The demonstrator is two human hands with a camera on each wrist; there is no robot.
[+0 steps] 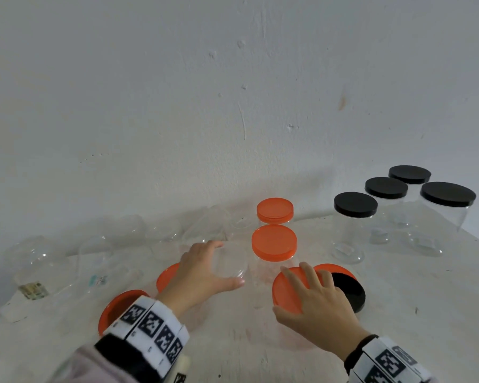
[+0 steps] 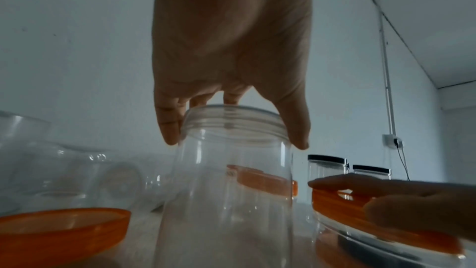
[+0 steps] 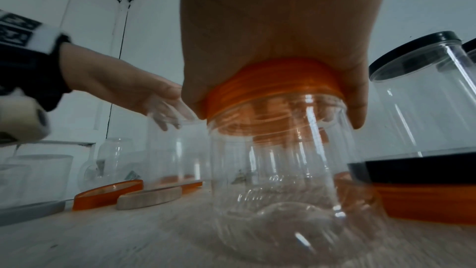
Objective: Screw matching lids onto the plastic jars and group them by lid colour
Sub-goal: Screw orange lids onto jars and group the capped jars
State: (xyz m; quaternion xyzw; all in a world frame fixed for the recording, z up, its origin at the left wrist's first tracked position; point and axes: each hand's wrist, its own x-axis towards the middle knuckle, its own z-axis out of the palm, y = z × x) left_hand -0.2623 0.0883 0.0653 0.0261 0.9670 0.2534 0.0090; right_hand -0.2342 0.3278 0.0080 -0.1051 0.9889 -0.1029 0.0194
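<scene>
Gripping the threaded neck of a clear plastic jar (image 2: 226,191) from above, the left hand (image 1: 202,272) had its fingers and thumb curled round the open rim; the jar stood upright on the pale, rough worktop (image 1: 233,341), lidless. The right hand (image 1: 315,297) lay spread over a smooth, round orange lid (image 3: 273,83) seated on a second clear jar (image 3: 278,170), with thumb and fingers bent down round the lid's ribbed edge, so that grip was closed on the lid. Both jars stood just beside each other near the front of the worktop.

Behind them stood two clear jars already capped in orange (image 1: 274,243), one behind the other. To the right, well apart, four clear jars with flat black lids (image 1: 356,204) formed a cluster near the wall. Just right of the right hand, a loose black lid (image 1: 351,293) rested in an upturned orange lid (image 1: 333,268). Two more loose orange lids showed by the left arm: one upturned (image 1: 114,308) at the wristband, another (image 1: 165,276) partly hidden under the hand. In the right wrist view a flat, rounded wooden piece (image 3: 149,197) lay beside an orange lid.

At the left, several uncapped clear jars (image 1: 33,261) were bunched together, some lying on their sides; their glassy walls overlapped too much for an exact count.
</scene>
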